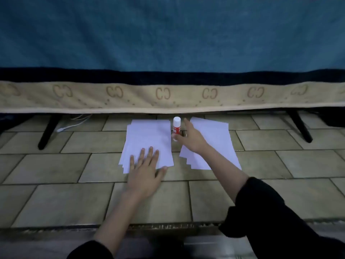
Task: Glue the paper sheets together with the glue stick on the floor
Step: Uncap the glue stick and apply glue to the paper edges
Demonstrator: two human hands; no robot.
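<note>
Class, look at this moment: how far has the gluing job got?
Barely begun. Done: two paper stacks laid out, the capped glue stick upright between them. In hand: left hand presses the left stack; right hand touches the stick. Left: uncapping, gluing, joining.
</note>
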